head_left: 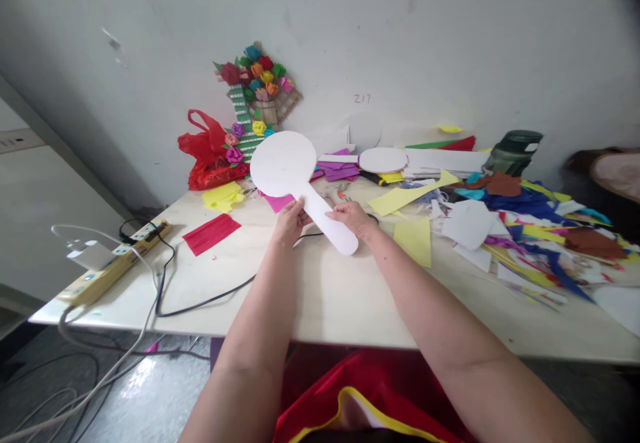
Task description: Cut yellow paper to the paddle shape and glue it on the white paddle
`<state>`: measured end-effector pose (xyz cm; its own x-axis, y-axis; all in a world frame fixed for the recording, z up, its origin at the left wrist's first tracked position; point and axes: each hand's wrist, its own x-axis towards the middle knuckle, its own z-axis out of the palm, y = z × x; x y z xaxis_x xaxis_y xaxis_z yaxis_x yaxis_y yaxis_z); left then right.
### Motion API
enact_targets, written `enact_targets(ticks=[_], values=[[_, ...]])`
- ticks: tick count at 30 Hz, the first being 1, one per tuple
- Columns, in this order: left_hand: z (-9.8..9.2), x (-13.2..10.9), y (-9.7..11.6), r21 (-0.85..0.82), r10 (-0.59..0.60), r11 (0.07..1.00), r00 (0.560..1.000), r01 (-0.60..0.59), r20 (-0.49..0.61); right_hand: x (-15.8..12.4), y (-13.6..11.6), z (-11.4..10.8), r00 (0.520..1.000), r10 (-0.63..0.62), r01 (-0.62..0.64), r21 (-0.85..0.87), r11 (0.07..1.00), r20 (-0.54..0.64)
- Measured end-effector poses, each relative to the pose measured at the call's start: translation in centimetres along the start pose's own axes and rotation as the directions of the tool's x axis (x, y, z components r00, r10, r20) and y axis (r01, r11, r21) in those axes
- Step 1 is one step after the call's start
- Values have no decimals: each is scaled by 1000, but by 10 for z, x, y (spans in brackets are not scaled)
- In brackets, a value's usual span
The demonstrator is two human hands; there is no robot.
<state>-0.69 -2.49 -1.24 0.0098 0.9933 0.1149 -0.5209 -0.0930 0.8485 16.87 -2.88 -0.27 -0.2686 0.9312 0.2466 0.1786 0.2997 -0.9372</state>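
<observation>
left hand [291, 221] and right hand [351, 218] are pinching a white paddle [283, 165] over the table [345, 309]

arms [263, 309] are reaching forward, fingers [340, 209] nearly closed on opposite edges of the handle [325, 225]; scraps [545, 233] are cluttering the table's right, a grey wall [425, 49] is standing behind.

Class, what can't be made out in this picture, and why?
All in the head view:
Underside of the white cutout: turned away from the camera.
Inside of the red bag: hidden by its plastic.
Lower layers of the scrap pile: covered by upper ones.
Pinkish item: cut off by right edge.
</observation>
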Motion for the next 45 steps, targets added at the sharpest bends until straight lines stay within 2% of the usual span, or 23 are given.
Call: enact_targets(ticks=[5, 8, 11, 15, 20, 25, 29, 35, 39, 42, 45], values=[[7, -3, -3, 34, -22, 999, 999, 20, 43, -1, -1, 8, 998, -32, 29, -51, 998, -60], [10, -3, -5, 51, -5, 999, 1000, 5, 3, -4, -5, 13, 995, -23, 16, -65, 998, -98], [9, -3, -5, 61, 10, 998, 999, -8, -34, -7, -8, 17, 997, -1, -3, -54, 999, -73], [4, 0, -7, 88, 19, 996, 1000, -21, 15, -8, -10, 17, 998, 52, -50, 75, 996, -33], [3, -2, -6, 126, -24, 992, 994, 11, 102, 0, -7, 7, 975, 207, -168, 354, 920, -76], [9, -8, -3, 204, -115, 977, 966, 67, 232, 9, -5, -13, 958, 263, -159, 550, 820, -115], [10, -11, -2, 274, -185, 956, 937, 102, 298, 10, -7, -26, 946, 299, -166, 596, 785, -130], [16, -14, 0, 294, -276, 938, 906, 182, 321, 9, -5, -32, 929, 346, -217, 569, 793, -129], [22, -19, 4, 220, -291, 947, 918, 235, 271, 10, -2, -33, 931, 318, -158, 589, 793, -178], [20, -19, 8, 77, -307, 952, 924, 298, 228, 11, -3, -32, 928, 293, -73, 661, 747, -229], [12, -14, 8, 18, -278, 959, 934, 281, 223, 12, -6, -29, 912, 324, -41, 729, 683, -251]])
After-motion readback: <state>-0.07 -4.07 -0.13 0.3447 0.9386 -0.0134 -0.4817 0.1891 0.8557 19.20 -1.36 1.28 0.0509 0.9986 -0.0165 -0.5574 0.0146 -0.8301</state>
